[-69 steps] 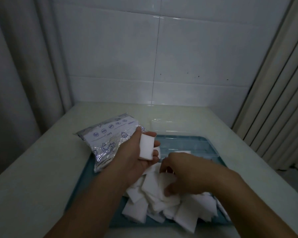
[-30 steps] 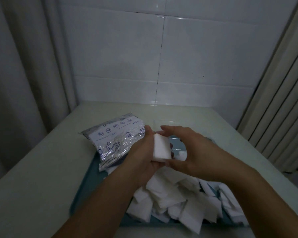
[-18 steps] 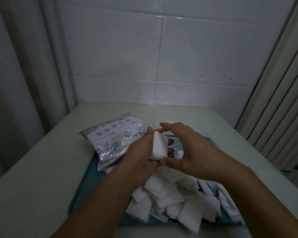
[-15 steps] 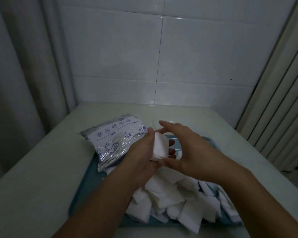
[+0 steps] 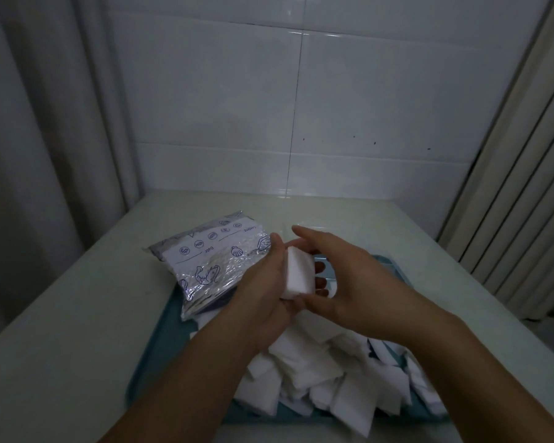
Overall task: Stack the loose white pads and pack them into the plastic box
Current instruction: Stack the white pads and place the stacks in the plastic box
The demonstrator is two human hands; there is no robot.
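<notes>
– So, where's the stack [image 5: 298, 272]?
– Gripped in the left hand [image 5: 269, 292]; the right hand [image 5: 343, 279], fingers relaxed, cups its far side.
– Advice?
– Square the edges before taking more from the loose pads [image 5: 320, 375] beneath both hands.

the left hand [image 5: 264, 290] holds a small stack of white pads [image 5: 298, 272] up over a blue tray [image 5: 160, 353]. the right hand [image 5: 349, 282] touches the stack with its fingers and thumb. a heap of loose pads [image 5: 320, 375] lies in the tray. a shiny bag [image 5: 211, 260] lies on the tray's far left edge, on a pale table [image 5: 61, 330].
</notes>
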